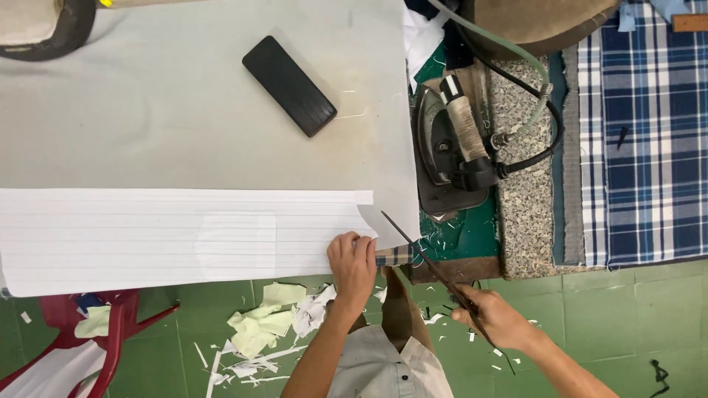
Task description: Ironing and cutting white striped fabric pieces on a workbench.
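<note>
My left hand (352, 259) lies flat, fingers together, pinning the near right corner of the striped cloth (177, 237) on the table (184, 125). My right hand (495, 317) is closed round the handles of the scissors (424, 258), whose blades point up toward that cut corner, just beside my left fingertips. If my pressing hand slackens, the cloth could creep and the edge go crooked; the tips sit close enough to nick a finger. The iron (450, 147) rests well to the right.
</note>
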